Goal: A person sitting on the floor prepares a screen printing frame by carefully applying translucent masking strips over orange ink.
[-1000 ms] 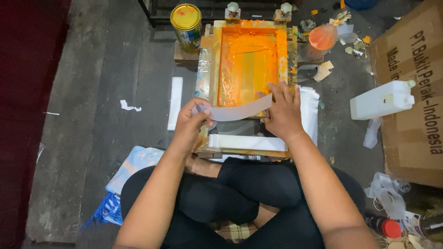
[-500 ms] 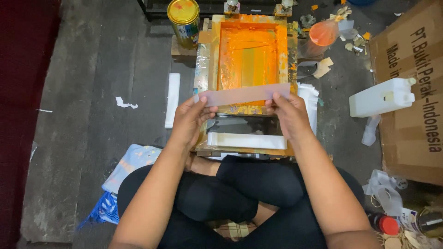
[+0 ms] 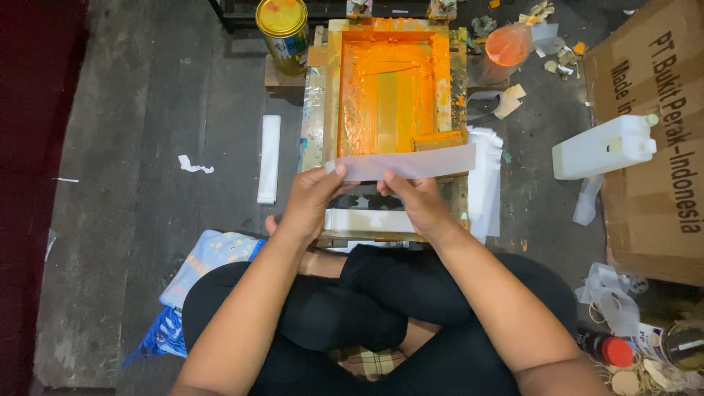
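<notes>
The left hand (image 3: 312, 202) pinches the near left corner of a pale translucent strip (image 3: 411, 163), thumb and forefinger closed on its edge. The right hand (image 3: 418, 202) is closed on the strip's lower edge near the middle, fingers curled under and thumb on top. Between them the strip is held flat and slightly tilted, just above the near end of the screen frame (image 3: 389, 88), with its right end unsupported past the frame's right rail.

The frame's inside is thick with wet-looking orange ink, and an orange-coated squeegee (image 3: 438, 139) rests at its near right corner, just behind the strip. Below the hands another white strip (image 3: 370, 220) lies across the frame's wooden base. A stack of white strips (image 3: 485, 183) sits just right of the frame, and a single one (image 3: 269, 158) lies on the floor to the left. A yellow-lidded can (image 3: 283, 26) stands at the far left corner; a white jug (image 3: 605, 145) lies by a cardboard box (image 3: 653, 132) on the right.

The likeliest trouble is smearing: the strip hangs so near the inked mesh and squeegee that a dip of its free end could pick up orange. A two-point grip on such thin film could also let it curl or sag.
</notes>
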